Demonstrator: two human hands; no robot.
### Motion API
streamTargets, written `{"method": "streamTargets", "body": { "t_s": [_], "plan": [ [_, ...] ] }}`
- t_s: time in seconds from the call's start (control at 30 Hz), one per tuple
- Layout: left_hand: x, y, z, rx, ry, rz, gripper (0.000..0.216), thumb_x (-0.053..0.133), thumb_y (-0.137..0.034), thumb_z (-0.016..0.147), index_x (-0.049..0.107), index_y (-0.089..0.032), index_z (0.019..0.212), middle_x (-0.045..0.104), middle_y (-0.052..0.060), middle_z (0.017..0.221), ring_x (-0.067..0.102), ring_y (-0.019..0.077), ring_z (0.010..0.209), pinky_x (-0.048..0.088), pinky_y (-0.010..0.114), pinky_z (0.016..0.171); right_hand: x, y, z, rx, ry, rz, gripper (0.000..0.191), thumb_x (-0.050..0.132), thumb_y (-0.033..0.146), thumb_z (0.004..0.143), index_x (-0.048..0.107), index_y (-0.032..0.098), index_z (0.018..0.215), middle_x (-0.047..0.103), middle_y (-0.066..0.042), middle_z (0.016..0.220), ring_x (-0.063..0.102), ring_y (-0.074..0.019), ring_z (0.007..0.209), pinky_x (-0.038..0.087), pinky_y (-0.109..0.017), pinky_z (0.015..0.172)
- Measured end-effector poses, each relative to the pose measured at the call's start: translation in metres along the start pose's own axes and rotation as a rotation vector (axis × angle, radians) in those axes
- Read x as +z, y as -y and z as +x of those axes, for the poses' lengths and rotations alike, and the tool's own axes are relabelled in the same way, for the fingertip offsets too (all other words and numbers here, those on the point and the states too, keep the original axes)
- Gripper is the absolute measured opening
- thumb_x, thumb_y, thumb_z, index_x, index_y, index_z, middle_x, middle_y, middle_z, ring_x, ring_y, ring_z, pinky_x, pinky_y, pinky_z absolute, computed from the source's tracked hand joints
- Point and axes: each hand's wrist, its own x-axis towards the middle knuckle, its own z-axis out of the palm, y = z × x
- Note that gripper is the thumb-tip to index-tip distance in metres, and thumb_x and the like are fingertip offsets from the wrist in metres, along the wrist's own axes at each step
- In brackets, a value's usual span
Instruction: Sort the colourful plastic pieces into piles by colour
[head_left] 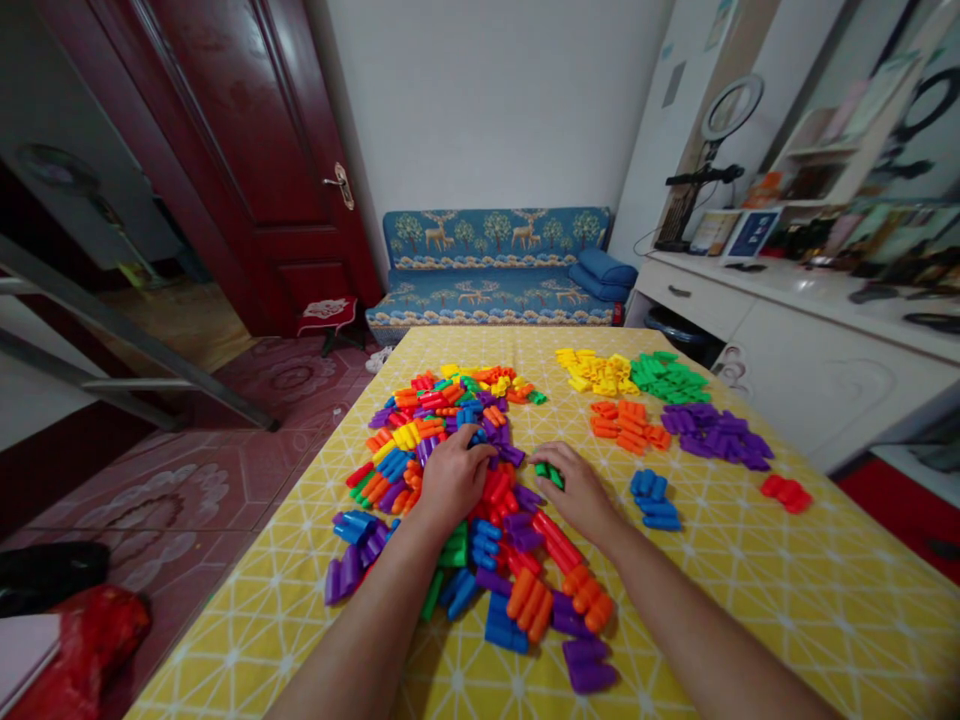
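Yellow patterned cloth (787, 580) covers the tabletop (262, 620). Near its middle, my right hand (576, 488) grips a green block (551, 475), between the mixed heap (499, 490) toward the left edge and colour-sorted piles (628, 425) nearer the right; my left hand (454, 476) is over the heap, grasping what, I cannot tell.

There were two hands, one left hand (452, 482) and one right hand (582, 490), the latter holding one green block (551, 474). Toward the right edge of the one table (247, 650) lay six single-colour groups: one yellow group (600, 373), one green group (670, 378), one orange group (628, 425), one purple group (716, 435), one blue group (655, 500), one red group (786, 492). Toward the left edge lay one mixed heap (405, 436), its blocks too overlapped to count. Beyond the far edge stood one sofa (472, 290).
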Motion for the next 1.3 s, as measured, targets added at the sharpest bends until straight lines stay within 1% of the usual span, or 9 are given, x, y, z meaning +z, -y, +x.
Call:
{"method": "streamTargets", "body": {
  "t_s": [0.13,0.2,0.37,0.63,0.73,0.9,1.03,1.17,1.3],
  "plan": [
    [-0.001,0.0,0.0,0.001,-0.005,-0.004,0.025,0.052,-0.018,0.088,0.074,-0.026,0.099,0.06,0.007,0.117,0.065,0.0211,0.091,0.052,0.031,0.074,-0.001,-0.018,-0.002,0.246,-0.13,0.249,0.024,0.06,0.024,0.072,0.064,0.02,0.095,0.064,-0.005,0.096,0.062,-0.015,0.076,0.052,-0.027,0.062],
    [-0.001,0.0,0.0,0.004,-0.008,-0.009,0.025,0.053,-0.018,0.088,0.074,-0.025,0.099,0.06,0.007,0.118,0.065,0.0208,0.091,0.053,0.031,0.074,-0.002,-0.025,-0.004,0.337,-0.147,0.33,0.028,0.063,0.028,0.07,0.064,0.019,0.096,0.065,-0.003,0.087,0.061,-0.0141,0.067,0.051,-0.026,0.057],
    [-0.001,0.0,0.0,0.001,-0.002,-0.014,0.025,0.053,-0.018,0.088,0.074,-0.025,0.098,0.06,0.007,0.119,0.065,0.0209,0.091,0.053,0.032,0.076,-0.014,-0.035,-0.01,0.394,-0.217,0.361,0.031,0.067,0.031,0.065,0.064,0.019,0.093,0.066,-0.003,0.081,0.062,-0.0154,0.066,0.053,-0.028,0.058],
    [-0.001,0.0,-0.001,0.0,0.003,-0.012,0.026,0.053,-0.017,0.088,0.074,-0.026,0.1,0.058,0.007,0.123,0.065,0.0215,0.093,0.054,0.034,0.078,-0.063,-0.068,-0.031,0.443,-0.306,0.312,0.034,0.071,0.034,0.063,0.066,0.018,0.093,0.071,-0.007,0.089,0.067,-0.0217,0.084,0.054,-0.034,0.077],
    [-0.001,-0.001,-0.001,0.002,-0.001,-0.013,0.026,0.052,-0.017,0.088,0.074,-0.026,0.099,0.058,0.007,0.121,0.065,0.0213,0.094,0.054,0.033,0.078,-0.065,-0.064,-0.034,0.387,-0.268,0.24,0.033,0.066,0.038,0.071,0.066,0.018,0.098,0.071,-0.008,0.093,0.067,-0.022,0.086,0.054,-0.035,0.077],
    [-0.001,0.0,0.0,0.004,-0.002,-0.01,0.025,0.052,-0.019,0.088,0.074,-0.025,0.098,0.059,0.007,0.119,0.065,0.0204,0.091,0.054,0.032,0.076,-0.053,-0.025,-0.032,0.096,-0.001,-0.133,0.038,0.063,0.04,0.081,0.066,0.027,0.116,0.063,-0.008,0.119,0.06,-0.0239,0.109,0.049,-0.04,0.093],
    [0.0,0.001,0.0,0.013,-0.009,-0.016,0.024,0.053,-0.018,0.088,0.074,-0.025,0.098,0.06,0.007,0.117,0.065,0.0197,0.091,0.053,0.03,0.076,-0.04,-0.005,-0.033,-0.032,0.103,-0.303,0.022,0.059,0.034,0.085,0.072,0.031,0.104,0.063,-0.006,0.115,0.058,-0.0238,0.109,0.047,-0.041,0.093],
    [-0.001,0.0,-0.001,0.009,-0.015,-0.027,0.025,0.052,-0.018,0.088,0.074,-0.024,0.098,0.06,0.008,0.117,0.065,0.0198,0.089,0.054,0.031,0.075,-0.038,-0.011,-0.03,0.068,-0.041,-0.129,0.02,0.057,0.037,0.085,0.069,0.024,0.095,0.067,-0.006,0.098,0.063,-0.0215,0.092,0.051,-0.036,0.081],
    [-0.003,-0.002,0.0,0.009,-0.012,-0.03,0.026,0.052,-0.016,0.088,0.075,-0.025,0.097,0.06,0.008,0.119,0.065,0.0201,0.09,0.054,0.032,0.078,-0.078,-0.049,0.0,0.395,-0.283,0.092,0.036,0.064,0.055,0.076,0.064,0.021,0.09,0.062,-0.002,0.065,0.059,-0.0176,0.057,0.049,-0.031,0.054]
  ]
}}
